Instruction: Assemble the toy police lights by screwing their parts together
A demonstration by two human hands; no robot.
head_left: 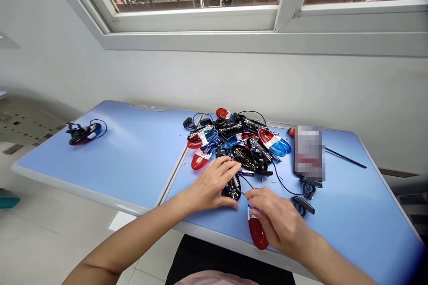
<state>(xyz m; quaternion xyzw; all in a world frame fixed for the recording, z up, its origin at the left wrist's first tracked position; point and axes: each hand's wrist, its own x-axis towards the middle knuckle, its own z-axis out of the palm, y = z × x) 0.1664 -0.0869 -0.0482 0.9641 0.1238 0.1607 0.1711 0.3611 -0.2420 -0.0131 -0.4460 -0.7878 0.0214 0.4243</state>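
My left hand (214, 185) curves over a black part with a circuit board (233, 188), its thumb and fingers around that part's edges. Close to the table's front edge, my right hand (276, 218) has its fingers pinched at the upper end of a red and blue shell (257, 231); a thin black cable runs by its fingertips. Behind both hands lies a pile of red and blue shells (274, 142), opened black housings (245, 156), batteries and cables.
One assembled red, blue and black unit (85, 133) lies on the left table (133, 160). At right are a blurred rectangular object (308, 151), black clamps (303, 206) and a black strip (346, 158). Small screws lie beside the pile. A wall and window stand behind.
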